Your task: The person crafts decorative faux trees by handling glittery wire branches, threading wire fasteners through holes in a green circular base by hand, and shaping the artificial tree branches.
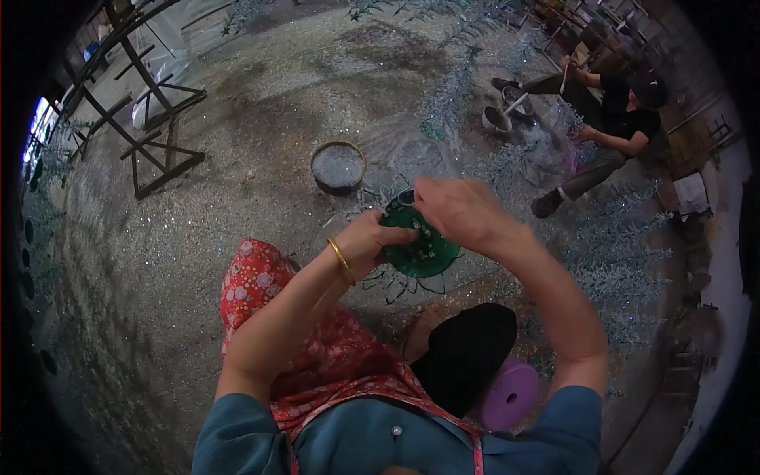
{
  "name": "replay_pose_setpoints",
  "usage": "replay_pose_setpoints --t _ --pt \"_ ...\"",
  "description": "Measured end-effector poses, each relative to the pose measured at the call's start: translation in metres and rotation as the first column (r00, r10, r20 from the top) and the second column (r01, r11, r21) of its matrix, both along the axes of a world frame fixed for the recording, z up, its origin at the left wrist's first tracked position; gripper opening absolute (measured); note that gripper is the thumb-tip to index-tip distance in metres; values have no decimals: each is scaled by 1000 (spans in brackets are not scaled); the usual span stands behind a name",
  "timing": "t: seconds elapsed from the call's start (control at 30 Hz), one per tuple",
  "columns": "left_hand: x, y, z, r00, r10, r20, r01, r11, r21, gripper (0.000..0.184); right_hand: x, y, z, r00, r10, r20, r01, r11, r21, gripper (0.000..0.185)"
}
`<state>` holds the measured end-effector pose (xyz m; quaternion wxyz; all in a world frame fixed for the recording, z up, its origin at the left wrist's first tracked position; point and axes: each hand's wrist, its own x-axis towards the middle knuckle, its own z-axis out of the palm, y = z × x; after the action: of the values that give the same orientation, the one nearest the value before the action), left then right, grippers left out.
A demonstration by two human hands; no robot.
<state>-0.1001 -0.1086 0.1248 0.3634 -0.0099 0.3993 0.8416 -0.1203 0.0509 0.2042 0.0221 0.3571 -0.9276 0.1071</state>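
My left hand (368, 241), with a gold bangle at the wrist, grips the left side of a round green disc (431, 257), its thumb lying across the face. Pale flecks are scattered over the disc's surface. At its upper edge my right hand (463, 210) is closed, fingers pressed together; what they hold, if anything, is hidden. A small dark rounded piece (406, 196) shows just left of the right fingertips. Thin dark wire-like loops (408, 286) stick out below the disc. Beyond my hands, a round tub (339, 168) of pale glittery material stands on the floor.
Silvery tinsel-like branches (609, 269) spread along the right. Clear plastic sheeting (419, 150) lies ahead. A seated person (633, 119) works at upper right beside buckets (496, 120). Dark metal frames (162, 150) stand at left. A purple round object (511, 396) is beside me.
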Motion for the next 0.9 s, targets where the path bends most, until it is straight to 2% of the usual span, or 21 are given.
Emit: replay_pose_setpoints --t 0.07,0.13,0.33,0.47,0.53,0.6,0.63,0.67,0.7,0.77,0.83,0.87,0.9 --pt "2 -1 4 1000 -16 -5 16 1000 -13 22 0 -1 2 1000 -6 -9 6 999 48 14" --pt "5 -1 5 999 -18 -31 16 999 -45 22 -1 1 6 983 183 6 -183 983 21 12" --pt "5 -3 4 992 -90 -91 77 988 -131 20 -8 3 8 985 171 11 -170 976 135 9" --pt "1 -3 1 993 -118 -18 117 991 -66 24 -15 6 8 988 155 13 -155 974 166 9" --pt "-1 -9 5 974 -225 -13 217 954 -208 24 -25 17 19 963 62 -261 23 950 310 6" --pt "17 -15 3 973 -228 -16 221 956 -194 25 -59 89 68 881 -284 -379 402 870 283 10" --pt "13 -16 3 978 -206 -46 195 966 -172 25 -60 110 87 891 -338 -304 415 877 242 12" --pt "9 -15 -2 978 -203 -45 189 958 -218 25 -55 118 92 907 -375 -191 411 885 219 14" --pt "15 -15 -6 980 -200 0 196 957 -212 25 -40 109 81 916 -373 -150 399 886 235 14" --pt "0 -19 8 987 -162 13 163 977 -136 26 -24 69 78 909 -378 174 354 922 154 16" --pt "2 -18 15 988 -150 32 152 981 -119 26 -16 46 56 987 -83 140 70 993 96 14" --pt "3 -17 14 988 -157 8 157 980 -120 27 -13 36 46 986 -86 145 72 993 99 14" --pt "3 -17 14 987 -161 -19 158 980 -124 27 -10 27 37 995 0 102 -9 996 89 13"
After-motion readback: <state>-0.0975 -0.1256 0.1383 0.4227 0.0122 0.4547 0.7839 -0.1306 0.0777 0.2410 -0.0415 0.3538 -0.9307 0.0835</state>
